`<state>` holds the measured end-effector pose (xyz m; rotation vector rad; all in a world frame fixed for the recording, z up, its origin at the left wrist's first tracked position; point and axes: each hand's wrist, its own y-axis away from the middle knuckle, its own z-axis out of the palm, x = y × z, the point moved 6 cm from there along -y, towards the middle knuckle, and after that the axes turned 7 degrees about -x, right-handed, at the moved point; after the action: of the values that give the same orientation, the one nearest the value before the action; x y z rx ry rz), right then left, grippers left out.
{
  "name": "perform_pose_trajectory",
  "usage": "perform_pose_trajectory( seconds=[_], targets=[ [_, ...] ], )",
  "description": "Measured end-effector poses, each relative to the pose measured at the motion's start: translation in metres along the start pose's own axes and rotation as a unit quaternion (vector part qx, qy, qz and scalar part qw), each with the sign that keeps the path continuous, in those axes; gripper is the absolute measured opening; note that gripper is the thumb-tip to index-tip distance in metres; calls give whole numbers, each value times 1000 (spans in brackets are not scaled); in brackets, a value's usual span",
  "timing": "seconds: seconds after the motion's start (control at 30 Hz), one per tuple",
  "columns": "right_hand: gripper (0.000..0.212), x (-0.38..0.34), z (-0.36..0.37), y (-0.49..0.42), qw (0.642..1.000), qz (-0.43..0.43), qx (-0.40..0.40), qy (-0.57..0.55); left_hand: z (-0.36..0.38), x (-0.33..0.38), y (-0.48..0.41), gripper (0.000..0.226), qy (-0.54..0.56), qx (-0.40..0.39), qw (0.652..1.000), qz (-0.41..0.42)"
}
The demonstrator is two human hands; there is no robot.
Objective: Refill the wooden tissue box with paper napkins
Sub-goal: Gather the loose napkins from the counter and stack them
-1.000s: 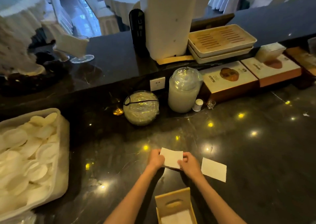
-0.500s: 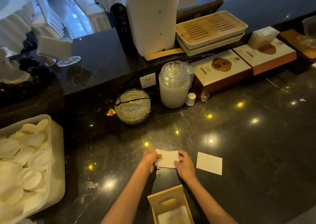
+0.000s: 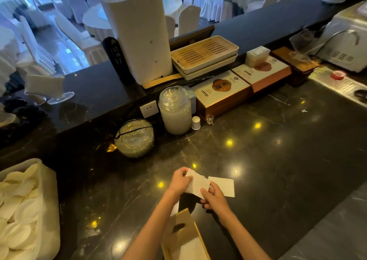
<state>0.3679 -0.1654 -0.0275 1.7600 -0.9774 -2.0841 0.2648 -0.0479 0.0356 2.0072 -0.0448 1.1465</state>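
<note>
- Both hands hold 1 folded paper napkin (image 3: 197, 184) above the dark surface (image 3: 278, 170): left hand (image 3: 179, 180) pinches its far-left corner, right hand (image 3: 212, 199) its near-right edge
- A second napkin (image 3: 224, 186) lies flat just right
- Wooden tissue box (image 3: 182, 238) sits open nearer the person, white napkins inside

White folded napkin (image 3: 197, 185) sits low in the centre of the frame, tilted, pinched at both ends above the dark counter. A second napkin (image 3: 223, 186) lies flat just to its right, its left edge tucked behind the first one. Down at the bottom edge, the wooden tissue box (image 3: 181, 230) stands open, pale wood with an oval slot, white napkins showing inside.
</note>
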Motion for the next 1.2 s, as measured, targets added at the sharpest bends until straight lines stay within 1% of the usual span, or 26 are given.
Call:
perform_pose_trajectory(
  seconds=[0.1, 0.2, 0.27, 0.47, 0.53, 0.63, 0.73, 0.87, 1.03, 1.13, 1.2],
  targets=[
    [37, 5, -25, 10, 999, 18, 18, -19, 19, 13, 2, 17, -10, -17, 1000, 13],
    [33, 7, -53, 18, 998, 19, 59, -32, 37, 19, 0, 21, -3, -23, 1000, 4],
    [32, 5, -66, 20, 996, 21, 66, -50, 49, 24, -1, 21, 5, -33, 999, -1],
    [33, 9, -96, 13, 990, 66, 7, -123, 75, 31, -16, 25, 33, -75, 997, -11],
    [30, 9, -106, 7, 993, 61, 17, -104, 78, 31, -22, 24, 40, -63, 997, -16],
    [27, 7, -119, -6, 996, 46, 63, -45, 82, 25, -34, 25, 46, -38, 998, -32],
    [25, 5, -122, -15, 996, 44, 79, -2, 91, 12, -41, 29, 27, -24, 997, -62],
    [28, 14, -120, -20, 993, 47, 93, 47, 104, -8, -48, 33, -7, -19, 996, -89],
    [36, 32, -116, -19, 982, 50, 99, 152, 116, -27, -58, 43, -67, 3, 993, -95],
    [44, 36, -113, -18, 981, 60, 85, 163, 118, -33, -57, 52, -33, 21, 994, -102],
    [45, 34, -114, -16, 988, 57, 65, 131, 118, -34, -53, 56, 17, 31, 993, -111]
  ],
)
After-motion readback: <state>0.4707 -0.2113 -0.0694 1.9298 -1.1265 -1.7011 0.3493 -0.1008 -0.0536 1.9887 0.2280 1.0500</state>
